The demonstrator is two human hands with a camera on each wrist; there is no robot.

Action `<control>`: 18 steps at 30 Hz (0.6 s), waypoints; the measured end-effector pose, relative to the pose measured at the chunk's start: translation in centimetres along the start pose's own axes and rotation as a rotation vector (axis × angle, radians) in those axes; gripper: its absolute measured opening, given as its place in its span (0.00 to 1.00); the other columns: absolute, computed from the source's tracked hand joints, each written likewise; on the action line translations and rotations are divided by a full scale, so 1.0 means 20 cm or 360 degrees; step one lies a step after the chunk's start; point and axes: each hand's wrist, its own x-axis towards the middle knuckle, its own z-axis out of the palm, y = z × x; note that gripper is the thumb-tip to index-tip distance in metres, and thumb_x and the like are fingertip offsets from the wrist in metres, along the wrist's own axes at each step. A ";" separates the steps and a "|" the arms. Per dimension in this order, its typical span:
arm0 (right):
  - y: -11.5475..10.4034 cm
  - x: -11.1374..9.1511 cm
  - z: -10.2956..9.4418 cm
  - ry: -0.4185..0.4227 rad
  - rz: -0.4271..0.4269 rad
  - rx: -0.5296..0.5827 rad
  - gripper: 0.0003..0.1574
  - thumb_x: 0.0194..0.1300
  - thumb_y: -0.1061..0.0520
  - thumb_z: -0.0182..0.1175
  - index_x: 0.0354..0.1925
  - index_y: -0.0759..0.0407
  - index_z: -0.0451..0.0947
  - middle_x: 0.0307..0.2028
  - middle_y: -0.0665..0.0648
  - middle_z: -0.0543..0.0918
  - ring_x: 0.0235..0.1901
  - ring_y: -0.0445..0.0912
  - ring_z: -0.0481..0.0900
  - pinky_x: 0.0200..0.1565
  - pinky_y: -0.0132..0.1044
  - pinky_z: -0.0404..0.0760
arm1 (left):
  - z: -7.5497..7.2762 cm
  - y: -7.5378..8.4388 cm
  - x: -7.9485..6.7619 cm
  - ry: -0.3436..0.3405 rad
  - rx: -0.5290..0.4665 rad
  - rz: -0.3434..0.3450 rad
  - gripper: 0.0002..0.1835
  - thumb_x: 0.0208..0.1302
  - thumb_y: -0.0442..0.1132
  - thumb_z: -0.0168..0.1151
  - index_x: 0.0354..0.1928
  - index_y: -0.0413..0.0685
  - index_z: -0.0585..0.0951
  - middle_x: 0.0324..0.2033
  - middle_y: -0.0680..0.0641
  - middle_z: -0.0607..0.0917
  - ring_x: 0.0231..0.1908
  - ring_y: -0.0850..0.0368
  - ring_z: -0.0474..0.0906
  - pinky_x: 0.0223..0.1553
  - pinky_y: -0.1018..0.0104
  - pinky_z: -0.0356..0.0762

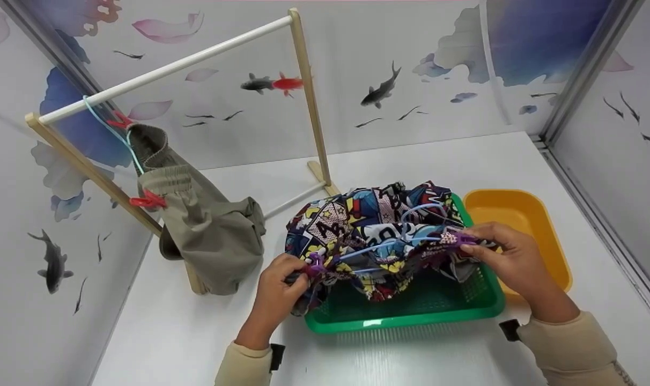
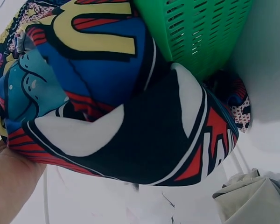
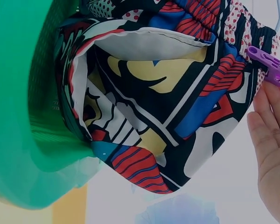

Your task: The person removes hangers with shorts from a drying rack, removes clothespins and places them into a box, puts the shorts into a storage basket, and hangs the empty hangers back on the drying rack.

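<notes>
Brightly printed shorts with an elastic waistband lie bunched over the green basket. A light blue hanger runs along the waistband, with a purple clothespin at its left end and another purple clothespin at its right. My left hand pinches the left corner of the waistband, fingertips right at that clip. With thumb and fingers, my right hand holds the right clothespin at the waistband's other corner. One leg opening of the shorts gapes in the right wrist view.
On the left stands a drying rack of wooden legs and white bars. Olive trousers hang from it on a light blue hanger with red clothespins. A yellow tray sits right of the basket. Printed wall panels enclose the white table.
</notes>
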 end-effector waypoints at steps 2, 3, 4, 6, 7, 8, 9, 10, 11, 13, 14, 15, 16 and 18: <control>0.01 0.00 0.00 0.0008 -0.0027 0.0006 0.21 0.46 0.83 0.64 0.37 0.66 0.84 0.36 0.59 0.85 0.38 0.36 0.80 0.38 0.21 0.77 | 0.00 0.00 0.00 0.0002 0.0004 -0.0013 0.08 0.53 0.26 0.61 0.32 0.45 0.84 0.32 0.52 0.80 0.35 0.59 0.75 0.38 0.62 0.77; 0.01 -0.01 0.00 0.0011 -0.0039 0.0015 0.22 0.46 0.84 0.64 0.37 0.66 0.84 0.36 0.59 0.85 0.38 0.36 0.80 0.38 0.21 0.77 | 0.00 0.00 0.00 0.0005 0.0006 -0.0011 0.08 0.53 0.26 0.60 0.32 0.44 0.84 0.32 0.51 0.80 0.35 0.59 0.75 0.38 0.62 0.76; 0.01 -0.01 0.00 0.0014 -0.0050 0.0023 0.22 0.45 0.84 0.64 0.37 0.66 0.84 0.36 0.59 0.85 0.38 0.36 0.80 0.38 0.21 0.77 | 0.00 0.00 0.00 0.0009 0.0010 -0.0004 0.08 0.53 0.26 0.60 0.32 0.44 0.84 0.32 0.51 0.80 0.35 0.59 0.75 0.38 0.62 0.76; 0.02 -0.01 0.00 0.0016 -0.0068 0.0041 0.22 0.45 0.84 0.63 0.37 0.67 0.83 0.37 0.59 0.85 0.37 0.36 0.80 0.37 0.21 0.77 | 0.01 0.00 0.00 0.0021 0.0018 0.0009 0.08 0.52 0.25 0.60 0.32 0.44 0.83 0.32 0.51 0.80 0.34 0.59 0.75 0.38 0.62 0.76; 0.02 -0.01 0.00 0.0019 -0.0075 0.0043 0.22 0.45 0.84 0.63 0.37 0.67 0.83 0.37 0.59 0.85 0.37 0.36 0.80 0.36 0.21 0.76 | 0.01 0.00 0.00 0.0026 0.0021 0.0015 0.08 0.52 0.25 0.60 0.32 0.43 0.83 0.32 0.51 0.80 0.34 0.59 0.75 0.37 0.62 0.76; 0.02 -0.01 -0.01 0.0018 -0.0076 0.0050 0.22 0.46 0.84 0.63 0.37 0.67 0.83 0.37 0.58 0.85 0.37 0.36 0.80 0.36 0.21 0.76 | 0.01 0.00 0.00 0.0033 0.0019 0.0020 0.08 0.52 0.25 0.60 0.32 0.43 0.83 0.31 0.51 0.80 0.34 0.59 0.75 0.37 0.62 0.76; 0.01 -0.01 -0.01 0.0020 -0.0072 0.0054 0.21 0.46 0.84 0.62 0.37 0.68 0.83 0.37 0.58 0.85 0.37 0.36 0.80 0.36 0.21 0.76 | 0.01 0.00 0.00 0.0037 0.0016 0.0023 0.08 0.52 0.25 0.60 0.32 0.43 0.83 0.31 0.51 0.80 0.34 0.59 0.75 0.37 0.63 0.76; 0.01 -0.01 -0.01 0.0022 -0.0070 0.0060 0.21 0.47 0.84 0.62 0.37 0.68 0.83 0.37 0.58 0.85 0.37 0.36 0.80 0.36 0.21 0.76 | 0.01 0.00 0.00 0.0040 0.0011 0.0023 0.08 0.52 0.25 0.60 0.31 0.44 0.83 0.31 0.52 0.80 0.34 0.59 0.75 0.37 0.63 0.76; 0.01 -0.01 -0.01 0.0024 -0.0070 0.0071 0.20 0.47 0.84 0.62 0.37 0.68 0.82 0.37 0.57 0.85 0.38 0.36 0.80 0.37 0.21 0.76 | 0.01 0.00 0.00 0.0042 0.0005 0.0024 0.08 0.52 0.25 0.61 0.31 0.44 0.83 0.31 0.52 0.80 0.33 0.59 0.75 0.37 0.63 0.76; 0.01 -0.02 -0.02 0.0030 -0.0066 0.0092 0.20 0.48 0.84 0.61 0.37 0.69 0.82 0.38 0.57 0.85 0.39 0.36 0.80 0.38 0.21 0.77 | 0.01 0.00 0.00 0.0042 -0.0004 0.0019 0.08 0.52 0.25 0.61 0.32 0.44 0.84 0.31 0.52 0.80 0.33 0.60 0.75 0.37 0.63 0.76; 0.01 -0.02 -0.02 0.0032 -0.0070 0.0106 0.19 0.49 0.84 0.60 0.37 0.69 0.82 0.38 0.57 0.85 0.39 0.36 0.80 0.38 0.22 0.77 | 0.01 -0.01 0.00 0.0040 -0.0008 0.0012 0.08 0.52 0.26 0.61 0.32 0.44 0.84 0.30 0.52 0.80 0.33 0.60 0.75 0.37 0.63 0.76; 0.01 -0.02 -0.02 0.0037 -0.0079 0.0126 0.19 0.49 0.84 0.60 0.37 0.70 0.82 0.38 0.57 0.85 0.40 0.37 0.80 0.38 0.21 0.77 | 0.01 -0.01 0.00 0.0036 -0.0008 0.0002 0.08 0.52 0.26 0.60 0.32 0.45 0.84 0.30 0.52 0.80 0.33 0.60 0.75 0.37 0.63 0.76; 0.01 -0.01 -0.02 0.0037 -0.0089 0.0133 0.18 0.49 0.84 0.60 0.37 0.71 0.81 0.38 0.56 0.85 0.40 0.37 0.80 0.38 0.22 0.77 | 0.01 -0.01 0.00 0.0031 -0.0007 -0.0007 0.08 0.53 0.26 0.60 0.32 0.45 0.84 0.30 0.52 0.80 0.33 0.60 0.75 0.36 0.63 0.76; 0.01 -0.01 -0.03 0.0034 -0.0098 0.0148 0.17 0.50 0.84 0.59 0.37 0.72 0.81 0.39 0.54 0.85 0.41 0.37 0.81 0.39 0.22 0.77 | 0.01 -0.01 0.00 0.0021 -0.0004 -0.0024 0.08 0.53 0.27 0.60 0.32 0.46 0.84 0.31 0.52 0.80 0.33 0.60 0.75 0.36 0.63 0.76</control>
